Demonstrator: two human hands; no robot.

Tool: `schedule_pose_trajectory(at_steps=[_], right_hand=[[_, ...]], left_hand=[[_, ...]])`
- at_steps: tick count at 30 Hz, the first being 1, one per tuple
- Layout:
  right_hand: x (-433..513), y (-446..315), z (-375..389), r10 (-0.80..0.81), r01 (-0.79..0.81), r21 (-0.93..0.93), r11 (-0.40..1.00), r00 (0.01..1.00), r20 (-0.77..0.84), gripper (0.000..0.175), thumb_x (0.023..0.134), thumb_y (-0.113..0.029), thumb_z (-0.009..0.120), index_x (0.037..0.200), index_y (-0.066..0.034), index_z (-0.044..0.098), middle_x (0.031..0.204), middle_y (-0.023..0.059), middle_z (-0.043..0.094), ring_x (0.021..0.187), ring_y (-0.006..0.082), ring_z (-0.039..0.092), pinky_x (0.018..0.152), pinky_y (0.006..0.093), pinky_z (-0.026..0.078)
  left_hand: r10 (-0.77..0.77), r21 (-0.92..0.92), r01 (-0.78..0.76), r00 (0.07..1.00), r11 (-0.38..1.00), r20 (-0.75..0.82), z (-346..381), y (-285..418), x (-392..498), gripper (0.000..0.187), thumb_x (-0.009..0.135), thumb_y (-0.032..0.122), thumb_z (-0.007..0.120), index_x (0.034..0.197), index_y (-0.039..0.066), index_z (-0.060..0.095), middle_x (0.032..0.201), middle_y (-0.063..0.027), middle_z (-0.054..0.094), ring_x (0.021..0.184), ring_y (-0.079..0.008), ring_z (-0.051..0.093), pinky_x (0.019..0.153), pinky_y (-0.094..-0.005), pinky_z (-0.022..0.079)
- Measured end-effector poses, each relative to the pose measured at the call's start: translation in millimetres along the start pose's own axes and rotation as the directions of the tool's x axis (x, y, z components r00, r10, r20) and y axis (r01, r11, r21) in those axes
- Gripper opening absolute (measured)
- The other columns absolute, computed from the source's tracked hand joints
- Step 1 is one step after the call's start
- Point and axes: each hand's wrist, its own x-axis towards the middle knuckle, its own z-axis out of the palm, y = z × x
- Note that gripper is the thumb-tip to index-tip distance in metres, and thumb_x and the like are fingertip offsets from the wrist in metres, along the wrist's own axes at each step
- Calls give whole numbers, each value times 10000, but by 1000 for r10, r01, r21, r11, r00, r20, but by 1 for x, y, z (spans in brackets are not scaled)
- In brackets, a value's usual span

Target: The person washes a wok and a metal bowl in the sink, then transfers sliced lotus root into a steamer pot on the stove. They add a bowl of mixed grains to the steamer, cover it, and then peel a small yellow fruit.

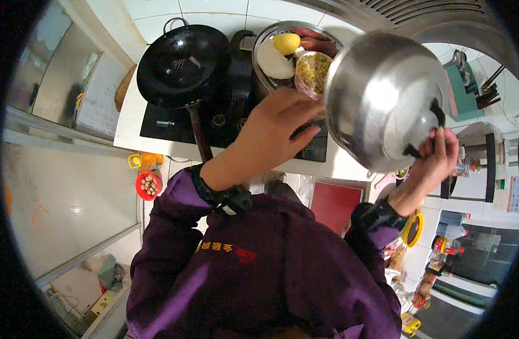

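My right hand (439, 154) grips the black handle of a domed steel lid (382, 97), which is tilted up beside a round steamer pot (263, 82). In the steamer lie a white half-round piece of food (274, 61), a yellow rounded piece (286, 43), reddish-brown elongated pieces (319, 44) and a patterned bowl (304, 87) of yellowish chopped food. My left hand (276, 127) is in front of the steamer, fingers bent towards the lid's lower rim; whether it touches the lid is not clear.
A black wok (181, 68) rests on the left of the black cooktop (157, 125), its handle pointing towards me. On the floor at left are an oil bottle (151, 161) and a red container (143, 193) of eggs or similar round items. Utensils (488, 91) stand at the right.
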Motion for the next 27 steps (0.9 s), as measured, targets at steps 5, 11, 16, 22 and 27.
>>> schedule_pose_trajectory(at_steps=[5,11,16,22,27], right_hand=[[-24,5,66,123,-138,171,976,988,91,76,789,9,573,841,-26,529,652,86,566,451,67,417,373,179,279],[-18,18,119,241,-281,210,936,950,199,107,812,-1,548,911,-16,511,693,107,589,474,83,428,400,204,309],[-3,36,158,306,-414,242,878,872,381,166,818,33,502,984,19,496,753,144,591,516,98,450,443,208,356],[13,62,196,333,-457,163,874,809,485,274,814,84,430,1087,63,442,847,212,590,570,125,479,494,220,395],[26,82,211,353,-506,169,846,769,533,421,806,102,425,1218,76,342,865,209,597,620,144,518,523,229,416]], left_hand=[[-130,86,131,991,988,-17,-24,-18,-9,398,671,172,701,1048,103,591,980,-105,570,890,-266,564,764,-345,478],[-223,162,224,974,961,-28,-40,-46,-6,438,655,155,714,1068,95,580,990,-112,569,822,-240,584,725,-332,486],[-385,155,378,923,913,15,-46,-73,4,492,643,127,720,1092,36,541,1008,-119,566,815,-231,580,686,-318,489],[-401,123,391,913,912,70,-37,-98,6,502,653,126,712,1107,22,527,1016,-156,561,842,-273,576,719,-337,482],[-460,165,440,881,883,113,-26,-108,3,517,649,138,710,1113,17,518,1032,-173,553,868,-305,571,747,-361,476]])
